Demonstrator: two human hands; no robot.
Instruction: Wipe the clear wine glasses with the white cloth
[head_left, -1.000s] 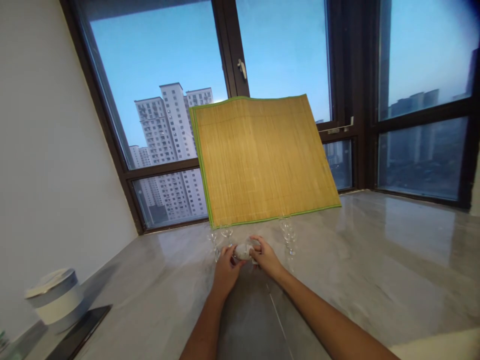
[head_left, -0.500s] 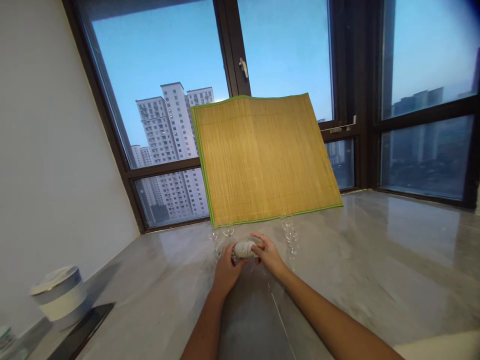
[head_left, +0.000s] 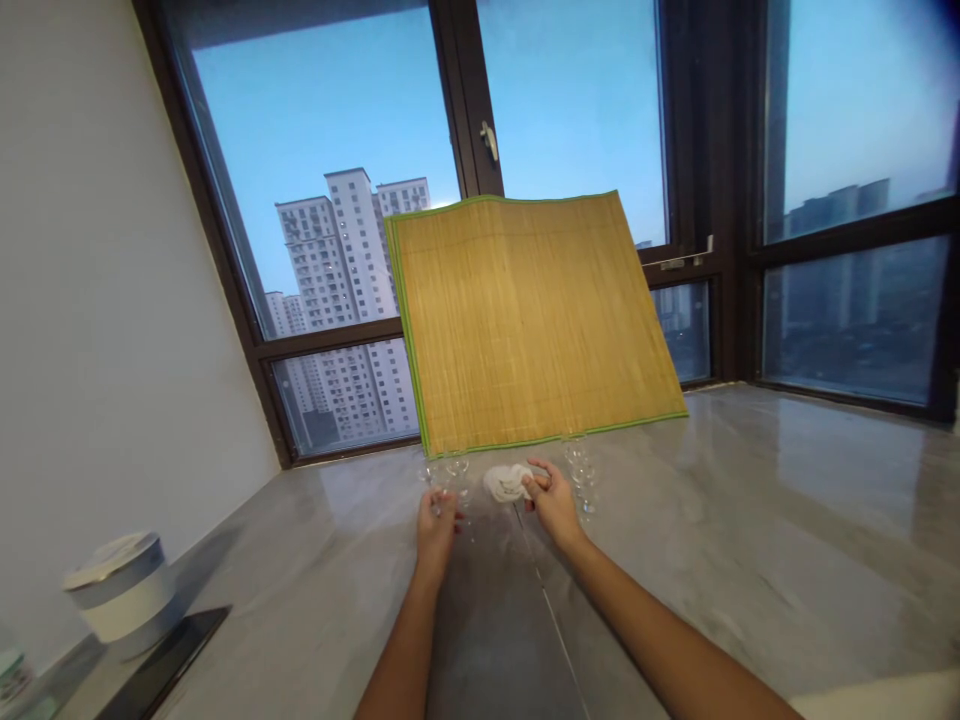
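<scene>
Toward the bench's (head_left: 750, 540) left edge, a lidded cup (head_left: 124, 610) stands beside a dark flat slab (head_left: 169, 660). Further right, near the far edge, clear stemmed glasses (head_left: 457, 463) stand close by the left hand (head_left: 439, 515); its fingers are curled, but whether its grip is around a glass I cannot tell. Next comes the white cloth (head_left: 507, 484), crumpled, midway between the two groups of glasses, its right end pinched in the grip of the right hand (head_left: 553, 505). Behind it a bamboo mat (head_left: 532, 320) leans on the window at the far edge. Rightmost, more glasses (head_left: 577, 455) stand just beyond the right hand. Glasses are grouped on both sides; the cloth is not yet put down. How many are already dealt with does not show.
</scene>
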